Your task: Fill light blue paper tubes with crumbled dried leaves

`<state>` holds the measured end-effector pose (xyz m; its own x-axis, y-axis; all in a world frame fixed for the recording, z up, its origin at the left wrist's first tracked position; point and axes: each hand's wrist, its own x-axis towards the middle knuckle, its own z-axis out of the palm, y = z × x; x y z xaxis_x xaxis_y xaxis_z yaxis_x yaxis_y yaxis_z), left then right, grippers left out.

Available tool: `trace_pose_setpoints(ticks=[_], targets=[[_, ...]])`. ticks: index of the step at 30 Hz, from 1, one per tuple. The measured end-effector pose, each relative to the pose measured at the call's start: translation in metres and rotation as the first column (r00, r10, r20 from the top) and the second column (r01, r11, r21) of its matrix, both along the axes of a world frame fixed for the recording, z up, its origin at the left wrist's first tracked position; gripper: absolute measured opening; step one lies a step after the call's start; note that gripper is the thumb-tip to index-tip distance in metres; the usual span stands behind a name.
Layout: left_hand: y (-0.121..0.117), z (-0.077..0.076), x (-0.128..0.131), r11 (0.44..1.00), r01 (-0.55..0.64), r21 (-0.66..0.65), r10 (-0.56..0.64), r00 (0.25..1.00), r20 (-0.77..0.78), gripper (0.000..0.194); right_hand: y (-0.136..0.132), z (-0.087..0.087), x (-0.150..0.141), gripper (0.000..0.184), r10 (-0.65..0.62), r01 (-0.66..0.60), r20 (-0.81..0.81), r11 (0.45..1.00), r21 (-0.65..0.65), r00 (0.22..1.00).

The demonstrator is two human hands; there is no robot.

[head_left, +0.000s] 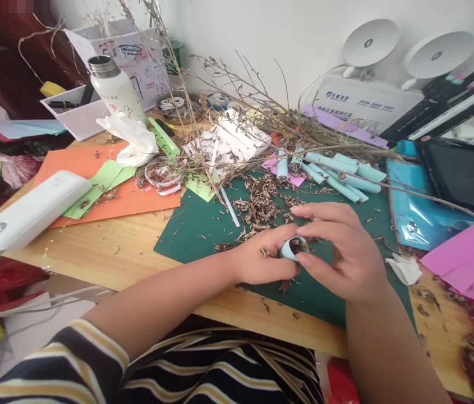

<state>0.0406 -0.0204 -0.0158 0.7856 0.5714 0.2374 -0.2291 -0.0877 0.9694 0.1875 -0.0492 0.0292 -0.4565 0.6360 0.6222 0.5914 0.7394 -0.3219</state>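
My left hand (264, 255) is closed around a light blue paper tube (288, 248), its mouth facing right. Brown dried leaf bits show inside the opening. A few crumbs cling to my left hand near the thumb. At the tube's mouth, the thumb and a finger of my right hand (344, 252) bracket the rim, with another finger stretched above. Both hands are over a dark green mat (203, 224). Just beyond them lies a loose heap of crumbled dried leaves (259, 199). Several rolled light blue paper tubes (340, 174) lie behind my right hand.
Dry branches (237, 84) spread across the back. Orange paper (136, 205), a white power bank (35, 207) and an open bottle (114, 87) are on the left. Blue plastic packets (413, 207) and pink paper (470, 258) lie right. A white emergency lamp (354, 101) stands behind.
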Motion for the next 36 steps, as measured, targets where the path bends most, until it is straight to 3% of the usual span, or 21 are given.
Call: trace_pose_setpoints(ticks=[4,8,12,15,18,21,24,27,31,36], targets=[[0.000,0.001,-0.001,1.000,-0.016,-0.020,0.017,0.999,0.039,0.016,0.001,0.001,0.002,0.011,0.009,-0.009,0.013,1.000,0.009,1.000],[0.000,0.002,-0.001,1.000,0.021,-0.023,-0.020,1.000,0.022,0.017,-0.004,0.006,0.007,0.003,0.039,-0.035,-0.031,0.992,0.124,0.999],[0.000,0.000,-0.001,0.999,0.036,-0.014,-0.036,0.999,0.003,0.017,-0.005,0.005,0.008,0.020,0.036,-0.051,0.070,0.973,0.227,0.997],[0.001,-0.002,0.000,1.000,0.023,0.008,-0.023,0.999,0.045,0.018,-0.003,0.000,0.001,0.022,0.002,-0.034,0.195,0.987,0.159,0.981],[0.000,-0.001,0.001,1.000,0.003,0.008,-0.003,0.999,0.051,0.017,-0.003,0.000,-0.001,0.026,0.001,-0.027,0.220,0.993,0.119,0.975],[0.000,0.002,-0.001,0.999,0.034,-0.037,-0.033,0.999,0.014,0.017,-0.007,0.011,0.005,0.029,-0.019,-0.007,0.155,0.986,0.165,0.988],[0.000,0.004,-0.002,0.996,0.051,-0.066,-0.052,0.998,-0.019,0.016,-0.011,0.031,0.009,0.022,-0.011,0.007,0.233,1.000,0.018,0.972],[0.000,0.003,-0.003,0.997,0.058,-0.046,-0.059,0.998,-0.023,0.017,-0.012,0.050,0.004,0.016,0.056,0.083,0.513,0.966,-0.245,0.857],[0.001,0.002,-0.002,0.998,0.057,-0.035,-0.059,0.998,-0.035,0.020,-0.007,0.069,-0.007,0.010,0.124,0.237,0.796,0.917,-0.320,0.593],[0.001,0.000,-0.002,0.997,0.068,-0.029,-0.069,0.997,-0.041,0.018,0.007,0.081,-0.013,0.013,0.200,0.155,0.808,0.929,-0.336,0.555]])
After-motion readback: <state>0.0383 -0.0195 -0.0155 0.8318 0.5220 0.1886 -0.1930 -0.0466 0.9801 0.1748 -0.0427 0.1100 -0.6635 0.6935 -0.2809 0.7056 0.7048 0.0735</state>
